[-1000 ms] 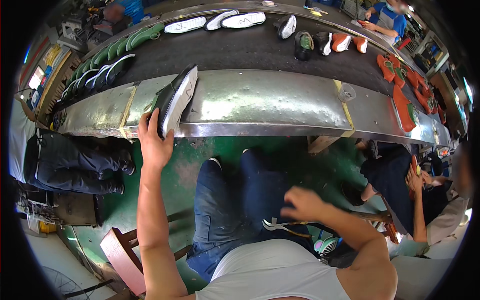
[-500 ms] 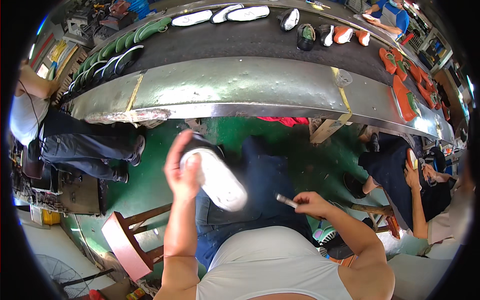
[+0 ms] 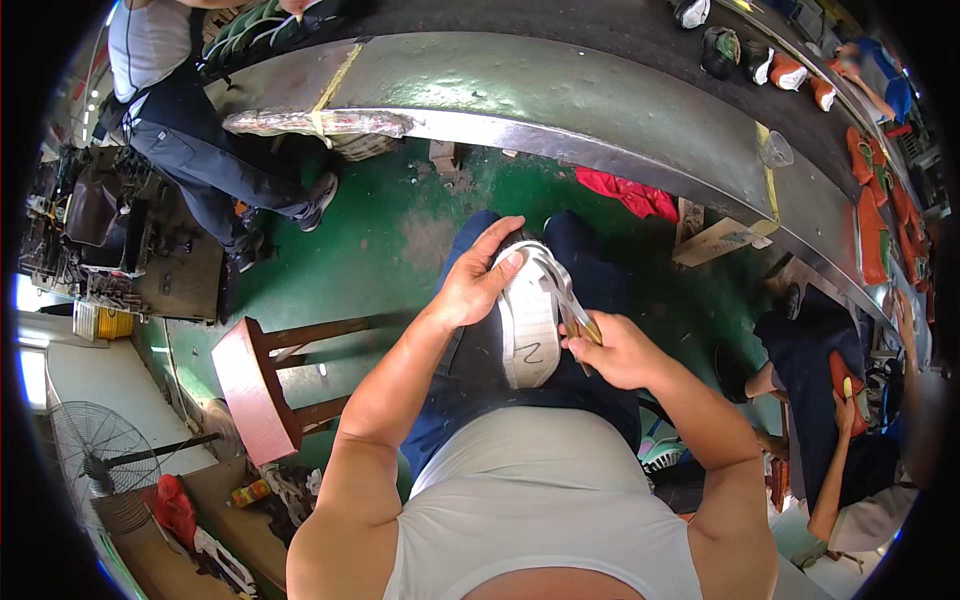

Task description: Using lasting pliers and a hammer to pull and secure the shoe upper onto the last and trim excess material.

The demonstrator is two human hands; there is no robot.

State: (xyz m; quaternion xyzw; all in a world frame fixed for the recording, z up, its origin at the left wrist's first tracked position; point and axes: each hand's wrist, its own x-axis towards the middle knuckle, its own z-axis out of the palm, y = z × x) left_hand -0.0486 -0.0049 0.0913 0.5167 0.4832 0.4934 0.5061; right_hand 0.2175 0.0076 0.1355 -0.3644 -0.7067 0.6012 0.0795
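Observation:
An upturned shoe (image 3: 531, 335) lies over my lap, its pale sole facing up with a dark handwritten mark near the close end. My left hand (image 3: 480, 276) is closed around the far end, thumb pressed on the sole and fingers over the dark upper. Loose-looking whitish strips show along the sole's far right edge. In my right hand (image 3: 617, 352) is a slim metal tool (image 3: 573, 316) with a yellowish handle; its tip reaches the right edge of the sole. The exact kind of tool cannot be made out.
Ahead runs a metal-edged conveyor bench (image 3: 460, 85) carrying orange shoes (image 3: 873, 235) at right. A pink-topped wooden stool (image 3: 255, 390) is at left, near a fan (image 3: 100, 460). Co-workers are at left (image 3: 190, 130) and right (image 3: 835, 400). Red cloth (image 3: 625, 192) lies under the bench.
The shoe was tilted and blurred at left; now it is centred over my lap. My right hand has brought the tool from apart to the sole's edge. The view has shifted.

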